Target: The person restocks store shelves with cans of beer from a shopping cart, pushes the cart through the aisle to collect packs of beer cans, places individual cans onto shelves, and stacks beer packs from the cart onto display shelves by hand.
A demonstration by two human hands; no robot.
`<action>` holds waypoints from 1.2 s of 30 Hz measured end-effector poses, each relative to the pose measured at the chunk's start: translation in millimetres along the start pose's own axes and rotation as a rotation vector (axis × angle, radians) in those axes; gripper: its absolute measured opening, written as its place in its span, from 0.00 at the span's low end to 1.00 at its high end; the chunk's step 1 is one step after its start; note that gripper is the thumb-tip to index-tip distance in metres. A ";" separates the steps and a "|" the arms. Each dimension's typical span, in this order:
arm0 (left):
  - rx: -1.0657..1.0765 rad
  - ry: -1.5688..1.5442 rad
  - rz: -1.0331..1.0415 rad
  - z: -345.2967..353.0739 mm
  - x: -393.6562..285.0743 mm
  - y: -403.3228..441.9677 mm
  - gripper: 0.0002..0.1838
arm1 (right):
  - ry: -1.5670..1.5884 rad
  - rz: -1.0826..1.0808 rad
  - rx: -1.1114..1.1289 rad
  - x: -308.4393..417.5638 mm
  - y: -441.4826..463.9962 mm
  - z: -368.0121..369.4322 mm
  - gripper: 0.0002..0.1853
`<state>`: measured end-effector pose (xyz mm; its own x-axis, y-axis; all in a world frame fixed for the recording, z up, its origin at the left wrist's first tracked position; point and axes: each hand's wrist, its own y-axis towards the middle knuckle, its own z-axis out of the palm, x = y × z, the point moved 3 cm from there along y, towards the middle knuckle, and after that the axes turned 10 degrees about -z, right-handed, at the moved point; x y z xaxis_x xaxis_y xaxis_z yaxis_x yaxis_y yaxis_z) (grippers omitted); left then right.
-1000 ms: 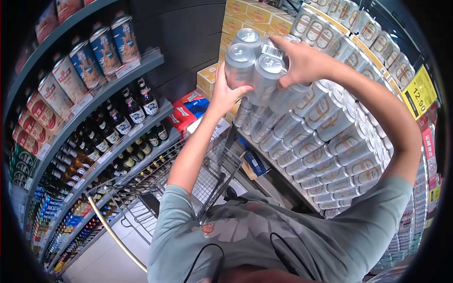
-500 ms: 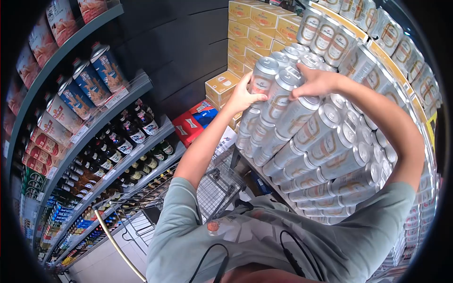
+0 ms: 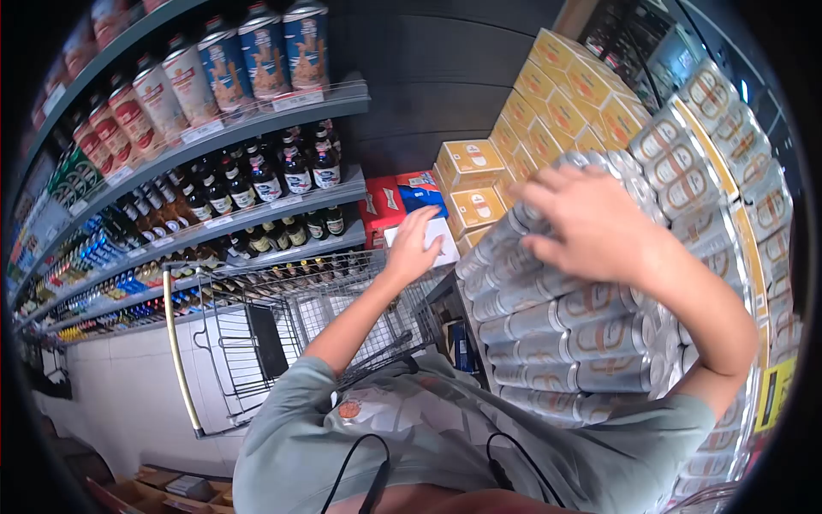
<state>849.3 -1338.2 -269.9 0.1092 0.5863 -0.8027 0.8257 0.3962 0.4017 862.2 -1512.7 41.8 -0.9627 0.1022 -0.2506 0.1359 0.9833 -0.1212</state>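
Silver cans with orange labels are stacked in a tall pile, wrapped in clear film. Over the top of the pile is my right hand, its fingers spread and slightly curled; whether the fingertips touch the cans cannot be made out. My left hand is off the pile, with nothing in it and its fingers apart. It is near a white box beside the red and blue packs. The wire shopping cart stands below my left forearm.
Shelves of bottles and tall cans curve along the left. Yellow cartons rise against the dark wall behind the can pile. A yellow price sign hangs at the right edge. Brown boxes are at the lower left.
My left hand has let go of the cans and moved left and down. My right hand has loosened from them, its fingers now spread. The view has turned, showing more of the cart.
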 end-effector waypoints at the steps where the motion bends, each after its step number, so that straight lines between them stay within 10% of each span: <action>1: -0.110 0.069 -0.069 -30.4 24.0 -22.1 0.28 | 0.083 -0.145 -0.015 14.1 7.8 1.0 0.26; 9: -0.806 0.947 -0.734 -274.6 124.8 -293.6 0.33 | 0.269 -0.558 0.609 78.5 91.0 64.9 0.30; 13: -0.595 1.029 -1.198 -304.0 151.0 -385.5 0.40 | 0.141 -0.550 0.386 73.8 177.3 84.1 0.30; 21: -0.520 0.926 -1.444 -344.0 201.4 -440.6 0.10 | 0.330 -0.401 0.238 74.2 264.3 180.8 0.28; 29: -0.609 0.845 -1.451 -377.2 214.7 -470.4 0.10 | 0.913 -0.062 0.344 139.3 182.1 535.7 0.38; 30: -0.650 0.838 -1.451 -382.2 209.9 -472.6 0.11 | 1.088 0.092 0.425 142.6 165.7 701.0 0.43; 36: -0.616 0.797 -1.625 -423.0 203.3 -506.3 0.14 | 0.912 0.541 0.441 267.8 145.9 629.9 0.43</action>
<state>219.3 -1120.7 -450.1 -0.8460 -0.4837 -0.2244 -0.4464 0.8727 -0.1979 771.6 -1436.8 -648.0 -0.5396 0.7436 0.3948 0.4804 0.6570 -0.5810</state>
